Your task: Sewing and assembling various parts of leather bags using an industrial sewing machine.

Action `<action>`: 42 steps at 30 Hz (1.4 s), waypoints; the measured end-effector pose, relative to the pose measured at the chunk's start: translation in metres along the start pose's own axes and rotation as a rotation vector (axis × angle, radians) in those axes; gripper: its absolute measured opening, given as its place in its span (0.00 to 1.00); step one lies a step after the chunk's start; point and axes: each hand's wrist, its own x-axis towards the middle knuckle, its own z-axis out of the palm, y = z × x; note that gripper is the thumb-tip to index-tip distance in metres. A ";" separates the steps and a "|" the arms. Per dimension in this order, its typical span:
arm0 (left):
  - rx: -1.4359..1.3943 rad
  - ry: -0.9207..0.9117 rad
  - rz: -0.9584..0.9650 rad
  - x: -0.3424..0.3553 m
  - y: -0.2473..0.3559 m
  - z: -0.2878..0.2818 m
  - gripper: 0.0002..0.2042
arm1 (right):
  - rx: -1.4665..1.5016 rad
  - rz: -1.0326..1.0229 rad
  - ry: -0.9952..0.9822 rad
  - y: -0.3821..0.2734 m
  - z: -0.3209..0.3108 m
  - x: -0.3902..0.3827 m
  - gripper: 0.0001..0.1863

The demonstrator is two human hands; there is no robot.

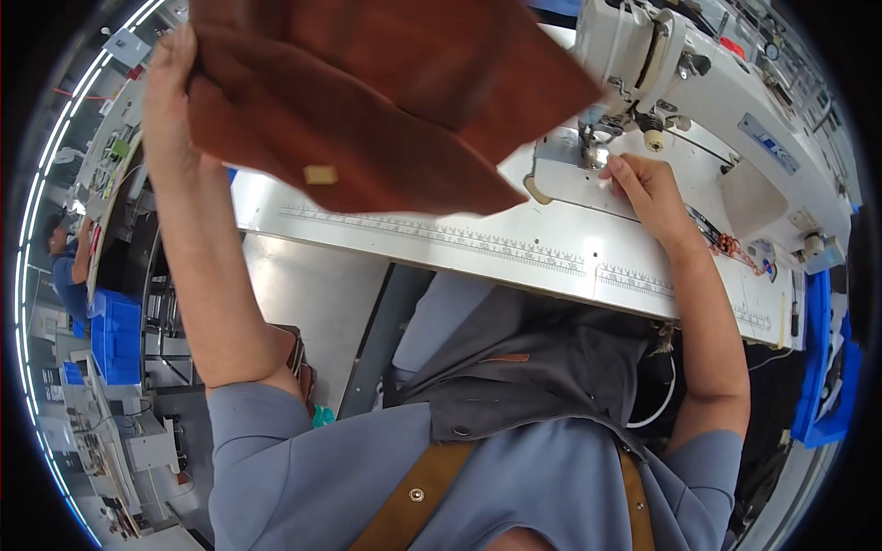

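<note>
Over on the left a blue bin (117, 335) stands beside another person's work area, and I cannot make out its inside; on the right a second blue bin (811, 367) sits past the end of my surface (441, 243), with pale and dark things in it that I cannot identify. My left hand (170, 101) grips the left edge of a brown piece (404, 101), fingers folded round behind it. The piece is reddish brown and leathery, a little blurred, its near edge wavy, with a small tan patch (321, 174) low on its left part; it hangs in the air over the surface, left of the sewing machine (735, 101), and hides much of the surface's far left side. The surface is white, with ruler markings along its near edge. To the right, my right hand (650, 193) is just beside the presser foot (595, 156), thumb and forefinger drawn close together; I cannot tell whether they pinch anything. The white machine arm reaches over beyond that hand, and an orange-and-dark twisted cord (730, 246) lies right of my wrist. My dark apron (533, 367) fills the near side.
</note>
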 end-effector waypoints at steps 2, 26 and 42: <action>-0.096 0.073 -0.022 -0.014 -0.021 -0.043 0.10 | 0.034 -0.097 -0.066 -0.018 0.009 -0.007 0.18; -0.273 0.223 -0.365 -0.097 -0.114 0.083 0.09 | -0.079 -0.969 0.364 -0.148 0.115 -0.054 0.20; 0.771 0.022 -0.614 -0.184 -0.062 0.013 0.10 | 0.505 0.212 -0.049 -0.050 0.072 -0.013 0.10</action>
